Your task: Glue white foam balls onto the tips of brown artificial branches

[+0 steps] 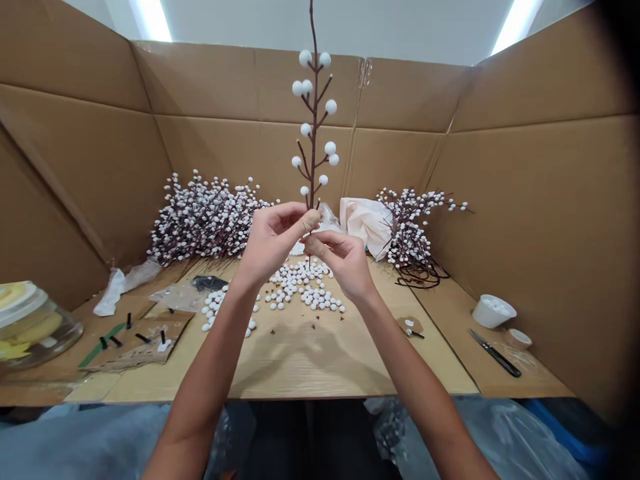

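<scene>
An artificial berry branch (314, 113) stands upright, with a dark brown stem and white foam balls on short side twigs. My left hand (273, 237) pinches the stem between thumb and fingers, just under the lowest balls. My right hand (343, 263) is close below it, its fingertips at the lower stem, and appears to grip it too. A scattered pile of loose white balls (300, 290) lies on the wooden board (300, 360) beneath my hands.
Heaps of berry branches (205, 220) (410, 227) stand at the back against cardboard walls (240, 87). At the left are a glass jar (30, 327) and black pieces on brown paper (137, 343). At the right are a white bowl of balls (493, 311), a knife (495, 353) and tape (519, 339).
</scene>
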`<state>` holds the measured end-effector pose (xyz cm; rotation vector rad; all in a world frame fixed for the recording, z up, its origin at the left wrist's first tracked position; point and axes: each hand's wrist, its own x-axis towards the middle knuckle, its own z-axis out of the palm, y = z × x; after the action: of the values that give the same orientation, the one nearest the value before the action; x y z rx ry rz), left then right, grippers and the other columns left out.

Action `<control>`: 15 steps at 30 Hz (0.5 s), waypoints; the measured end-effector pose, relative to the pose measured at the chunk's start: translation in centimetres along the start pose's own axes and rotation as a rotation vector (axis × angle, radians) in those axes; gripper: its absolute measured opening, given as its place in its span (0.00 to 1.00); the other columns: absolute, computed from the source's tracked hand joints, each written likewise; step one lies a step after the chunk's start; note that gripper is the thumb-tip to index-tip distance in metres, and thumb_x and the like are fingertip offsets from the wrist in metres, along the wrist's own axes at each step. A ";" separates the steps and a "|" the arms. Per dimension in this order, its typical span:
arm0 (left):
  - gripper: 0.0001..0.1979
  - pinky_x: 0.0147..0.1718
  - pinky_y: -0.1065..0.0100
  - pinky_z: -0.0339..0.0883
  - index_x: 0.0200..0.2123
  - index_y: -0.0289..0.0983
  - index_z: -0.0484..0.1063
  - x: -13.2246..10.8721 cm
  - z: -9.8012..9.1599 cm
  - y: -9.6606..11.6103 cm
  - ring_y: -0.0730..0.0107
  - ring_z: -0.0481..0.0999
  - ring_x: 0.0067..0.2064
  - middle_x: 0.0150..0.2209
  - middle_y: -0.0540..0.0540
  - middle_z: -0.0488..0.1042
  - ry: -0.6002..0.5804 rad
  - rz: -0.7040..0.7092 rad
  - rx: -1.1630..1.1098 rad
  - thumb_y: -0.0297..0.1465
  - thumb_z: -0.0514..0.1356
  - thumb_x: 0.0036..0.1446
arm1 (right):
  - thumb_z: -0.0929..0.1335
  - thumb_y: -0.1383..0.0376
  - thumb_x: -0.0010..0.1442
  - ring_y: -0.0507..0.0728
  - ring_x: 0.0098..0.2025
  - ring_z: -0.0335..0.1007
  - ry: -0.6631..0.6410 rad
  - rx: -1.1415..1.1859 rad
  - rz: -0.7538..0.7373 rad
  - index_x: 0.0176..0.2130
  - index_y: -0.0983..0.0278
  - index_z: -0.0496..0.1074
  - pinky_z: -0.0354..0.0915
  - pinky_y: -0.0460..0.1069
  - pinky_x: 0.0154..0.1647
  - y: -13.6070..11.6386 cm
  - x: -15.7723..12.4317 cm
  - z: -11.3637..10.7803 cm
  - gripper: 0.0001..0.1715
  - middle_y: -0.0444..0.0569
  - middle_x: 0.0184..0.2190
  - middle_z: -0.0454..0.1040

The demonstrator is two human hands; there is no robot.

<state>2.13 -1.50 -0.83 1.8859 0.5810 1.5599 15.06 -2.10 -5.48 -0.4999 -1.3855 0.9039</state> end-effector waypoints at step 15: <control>0.08 0.17 0.75 0.60 0.29 0.36 0.78 1.8 -0.3 -1.2 0.81 0.66 0.19 0.22 0.49 0.72 0.002 0.069 -0.090 0.35 0.65 0.52 | 0.66 0.74 0.52 0.51 0.28 0.65 -0.510 -0.902 0.232 0.35 0.66 0.78 0.59 0.45 0.32 12.5 -3.5 -6.4 0.12 0.48 0.28 0.74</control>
<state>2.23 0.66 -0.40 1.8548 0.4434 1.6048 18.34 3.80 -18.31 -1.1835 -2.2348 0.5543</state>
